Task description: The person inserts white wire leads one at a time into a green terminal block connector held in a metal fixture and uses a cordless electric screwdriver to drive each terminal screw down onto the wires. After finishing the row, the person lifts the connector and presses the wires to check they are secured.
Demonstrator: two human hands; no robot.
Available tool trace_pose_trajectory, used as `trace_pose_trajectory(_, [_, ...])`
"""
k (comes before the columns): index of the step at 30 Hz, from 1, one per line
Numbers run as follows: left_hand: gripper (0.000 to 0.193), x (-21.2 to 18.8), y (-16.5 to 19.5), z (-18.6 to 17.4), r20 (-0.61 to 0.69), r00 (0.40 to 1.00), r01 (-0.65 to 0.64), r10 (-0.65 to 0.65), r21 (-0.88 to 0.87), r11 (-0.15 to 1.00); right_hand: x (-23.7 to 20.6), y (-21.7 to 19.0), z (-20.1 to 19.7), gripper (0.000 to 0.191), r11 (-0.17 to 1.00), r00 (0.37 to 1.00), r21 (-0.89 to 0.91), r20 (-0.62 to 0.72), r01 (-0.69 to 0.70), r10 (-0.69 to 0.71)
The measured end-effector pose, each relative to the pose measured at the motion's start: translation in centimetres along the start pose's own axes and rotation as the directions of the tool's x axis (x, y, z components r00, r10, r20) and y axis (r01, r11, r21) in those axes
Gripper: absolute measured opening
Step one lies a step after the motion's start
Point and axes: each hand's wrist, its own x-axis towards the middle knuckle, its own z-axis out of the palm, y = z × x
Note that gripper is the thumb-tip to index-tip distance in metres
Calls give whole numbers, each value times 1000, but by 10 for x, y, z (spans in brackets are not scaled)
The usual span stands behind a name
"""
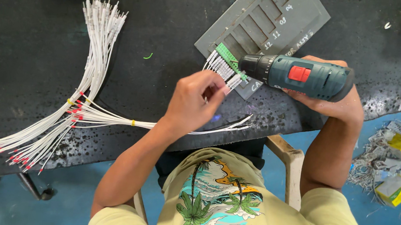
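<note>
Teal cordless driver [306, 77] is gripped in the right hand [337, 103], its tip set at the green terminal block [230, 60] on the grey slotted jig [282, 15]. One white wire [233, 82] is pinched by the left hand [196, 103]. Screw-tightening appears underway; the wire must likely be seated straight beforehand. Remaining wires [91, 58] lie on the desk [169, 21].

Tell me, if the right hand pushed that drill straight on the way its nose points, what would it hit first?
Most likely the green terminal block with its white wire ends: the right hand aims the drill at it, nearly touching, though height is unclear.
</note>
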Motion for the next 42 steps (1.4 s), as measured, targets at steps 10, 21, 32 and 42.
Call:
trace_pose_trajectory(10, [12, 11, -18, -15, -178, 980, -10, 87, 398, 917, 1, 7, -1, 26, 994, 999, -98, -4, 36, -36])
trace_pose_trajectory(21, [12, 10, -22, -12, -125, 985, -52, 120, 448, 893, 1, 7, -1, 24, 993, 999, -107, -1, 45, -45])
trace_pose_trajectory(32, [11, 12, -27, -9, -142, 980, -53, 136, 476, 878, 0, 15, -4, 27, 968, 997, -243, -9, 68, -72])
trace_pose_trajectory(42, [14, 15, -30, -3, -157, 976, -60, 152, 479, 876, -2, 22, -8, 27, 941, 999, -336, -19, 35, -44])
